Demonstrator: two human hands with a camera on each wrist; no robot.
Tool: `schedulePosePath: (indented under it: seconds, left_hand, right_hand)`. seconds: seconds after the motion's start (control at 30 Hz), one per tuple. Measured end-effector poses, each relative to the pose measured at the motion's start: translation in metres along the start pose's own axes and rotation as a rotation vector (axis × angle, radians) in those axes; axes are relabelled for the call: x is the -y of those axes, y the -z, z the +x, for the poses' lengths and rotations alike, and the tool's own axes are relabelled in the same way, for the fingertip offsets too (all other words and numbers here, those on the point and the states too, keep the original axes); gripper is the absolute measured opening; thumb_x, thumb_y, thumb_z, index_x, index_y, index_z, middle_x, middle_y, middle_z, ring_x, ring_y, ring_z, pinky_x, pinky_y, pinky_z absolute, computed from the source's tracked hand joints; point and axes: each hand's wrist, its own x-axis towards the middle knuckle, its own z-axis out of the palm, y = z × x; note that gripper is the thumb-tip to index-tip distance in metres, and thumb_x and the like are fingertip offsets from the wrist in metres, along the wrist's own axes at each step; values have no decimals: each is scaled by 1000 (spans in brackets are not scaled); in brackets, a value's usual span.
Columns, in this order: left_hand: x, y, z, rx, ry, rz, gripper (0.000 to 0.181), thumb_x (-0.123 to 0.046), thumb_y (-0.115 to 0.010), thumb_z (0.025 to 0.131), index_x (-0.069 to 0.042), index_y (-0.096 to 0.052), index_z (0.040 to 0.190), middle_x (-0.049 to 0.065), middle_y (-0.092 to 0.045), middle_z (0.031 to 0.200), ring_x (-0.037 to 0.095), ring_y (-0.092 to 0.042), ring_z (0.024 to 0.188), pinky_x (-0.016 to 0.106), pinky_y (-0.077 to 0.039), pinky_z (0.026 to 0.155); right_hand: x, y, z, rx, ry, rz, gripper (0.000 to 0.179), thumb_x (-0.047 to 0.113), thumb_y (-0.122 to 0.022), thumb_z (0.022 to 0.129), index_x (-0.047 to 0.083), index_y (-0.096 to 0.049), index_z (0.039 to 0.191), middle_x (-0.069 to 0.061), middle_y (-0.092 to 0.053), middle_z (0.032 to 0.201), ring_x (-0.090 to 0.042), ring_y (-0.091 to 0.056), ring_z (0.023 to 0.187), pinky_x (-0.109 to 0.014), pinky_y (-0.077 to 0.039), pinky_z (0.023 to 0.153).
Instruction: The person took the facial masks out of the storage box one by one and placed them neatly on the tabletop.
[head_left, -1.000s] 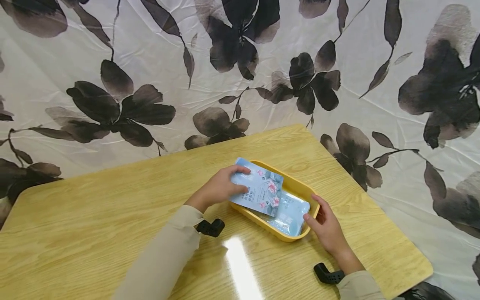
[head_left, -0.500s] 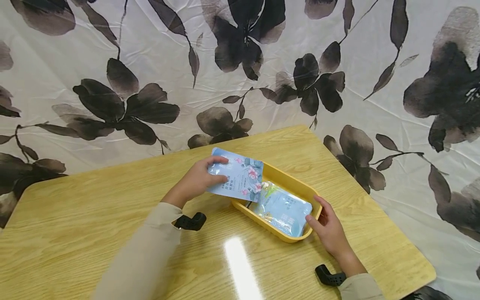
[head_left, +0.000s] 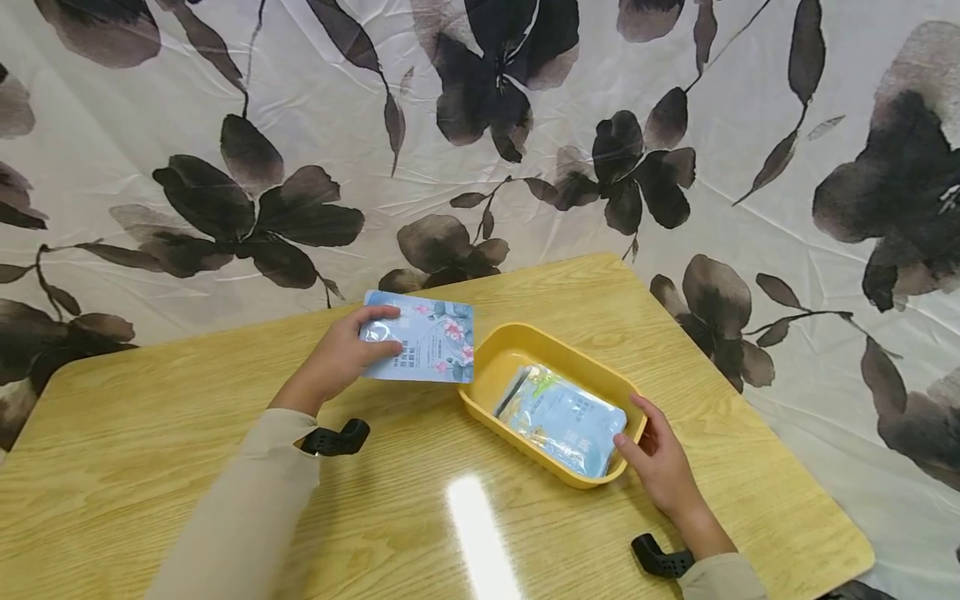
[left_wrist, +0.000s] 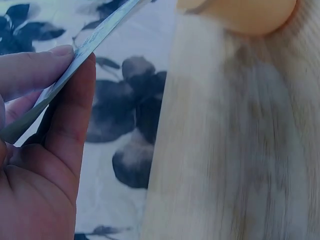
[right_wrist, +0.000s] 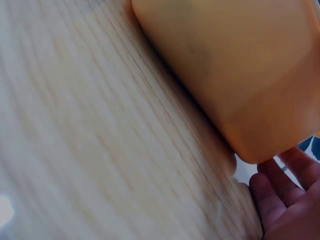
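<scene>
Flat pale-blue floral pouch: pinched by left hand, long axis extending rightward; right hand grips yellow plastic tub.

The left hand covers part of the flowered blue sachet, whose finer print is too small to read. The right wrist view cuts off the yellow tray at the top (its wall hides the light-blue sachet inside) and the right hand at the lower right.
</scene>
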Motion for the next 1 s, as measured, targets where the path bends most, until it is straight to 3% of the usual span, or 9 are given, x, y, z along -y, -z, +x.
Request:
schedulePosePath:
  seconds: [0.13, 0.33, 0.7, 1.0]
  left_hand:
    - [7, 10, 1, -22, 1, 25, 58, -15, -70, 95, -8, -47, 147, 19, -45, 138, 27, -56, 103, 22, -50, 79]
    - [22, 18, 3, -42, 51, 60, 60, -19, -68, 96, -11, -44, 150, 19, -36, 148, 30, -48, 113, 27, -45, 85]
    - [46, 19, 9, -75, 121, 22, 60, -18, -66, 98, -10, -41, 152, 22, -36, 148, 33, -48, 114, 23, -49, 80]
    - [66, 22, 12, -104, 162, 15, 56, -19, -65, 99, -6, -42, 148, 24, -30, 152, 36, -41, 122, 31, -45, 90]
  right_hand:
    - [0, 1, -1, -3, 3, 5, 59, -2, -57, 98, -7, -30, 151, -37, -40, 142, 1, -51, 114, -11, -43, 91]
    - [-1, 2, -3, -7, -1, -7, 59, -1, -58, 99, -6, -30, 151, -36, -41, 142, 1, -52, 113, -11, -43, 90]
    - [-2, 3, -3, -8, 1, -9, 59, -1, -57, 99, -6, -30, 151, -36, -42, 141, 0, -53, 111, -12, -45, 88]
    - [-2, 0, -2, -6, -5, 13, 60, -2, -58, 98, -5, -31, 151, -36, -43, 141, -3, -54, 112, -14, -46, 88]
